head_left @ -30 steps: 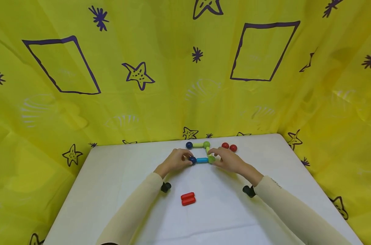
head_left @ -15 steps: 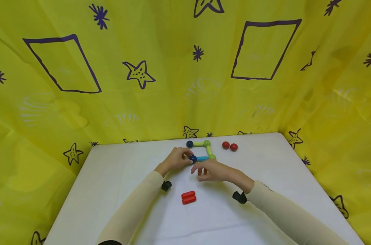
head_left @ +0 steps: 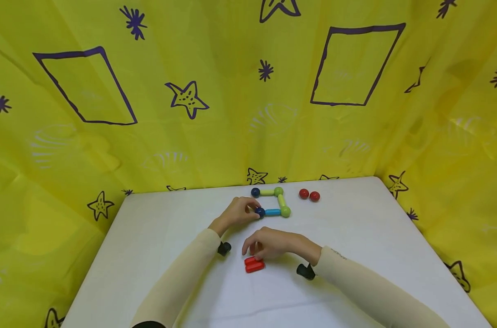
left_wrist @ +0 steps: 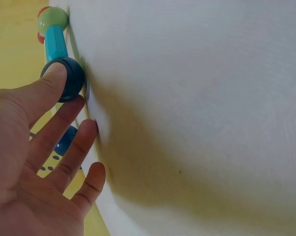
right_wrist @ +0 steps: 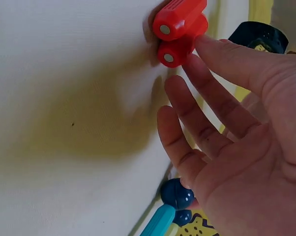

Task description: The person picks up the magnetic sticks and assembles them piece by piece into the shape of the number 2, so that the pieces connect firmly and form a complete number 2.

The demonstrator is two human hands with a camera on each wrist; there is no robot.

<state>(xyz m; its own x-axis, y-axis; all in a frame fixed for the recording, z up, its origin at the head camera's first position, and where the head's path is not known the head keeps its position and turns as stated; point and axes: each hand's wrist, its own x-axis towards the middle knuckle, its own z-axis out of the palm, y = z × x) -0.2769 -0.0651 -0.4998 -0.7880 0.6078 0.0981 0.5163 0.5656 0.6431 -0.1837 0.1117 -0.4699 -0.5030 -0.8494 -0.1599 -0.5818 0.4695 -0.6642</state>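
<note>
My left hand (head_left: 241, 210) pinches a dark blue ball (left_wrist: 75, 81) between thumb and fingers at the corner of a shape of magnetic sticks and balls. From this ball a blue magnetic stick (head_left: 273, 212) runs right to a light green ball (head_left: 285, 211). A green stick (head_left: 281, 201) leads back to another green ball (head_left: 279, 191), then a green stick (head_left: 267, 192) to a second dark blue ball (head_left: 255, 192). My right hand (head_left: 273, 243) is over two red magnetic sticks (head_left: 254, 268), its thumb and fingertips right at the farther one, fingers loosely bent.
Two red balls (head_left: 309, 195) rest at the back of the white table (head_left: 170, 237), right of the shape. A yellow patterned cloth (head_left: 223, 136) stands behind the table and along its sides. Dark wrist cameras (head_left: 305, 272) sit under both wrists.
My right hand has left the near green ball and come forward and left to the red sticks. My left hand stays at the dark blue ball.
</note>
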